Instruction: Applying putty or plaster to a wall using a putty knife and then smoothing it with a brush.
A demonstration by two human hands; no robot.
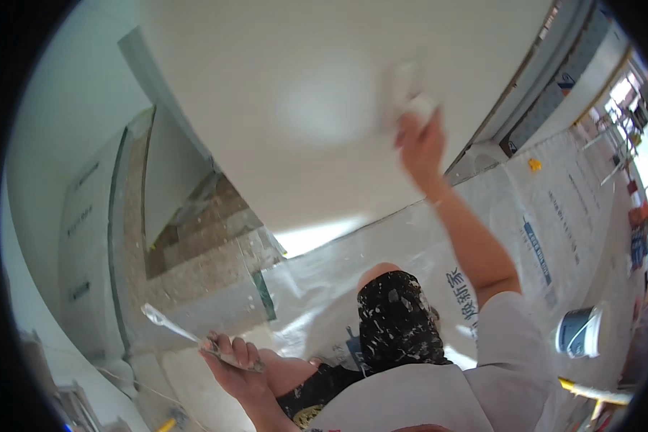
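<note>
My right hand (421,147) is raised against the white wall (295,165), its fingers closed round a whitish flat tool (405,75). Motion smears that tool, so its exact kind is hard to make out; it looks pressed to the wall face. Low on the left, my left hand (234,360) grips a putty knife (171,322) that I see nearly edge-on. Its pale, smeared end points up and to the left, away from the wall. White residue marks the fingers of this hand.
Printed plastic sheeting (324,288) covers the floor below the wall. A bucket (579,333) stands at right. Left of the wall corner is an opening with bare, rough flooring (201,270). A yellow object (534,165) lies on the sheeting; a metal stand (619,147) is farther off.
</note>
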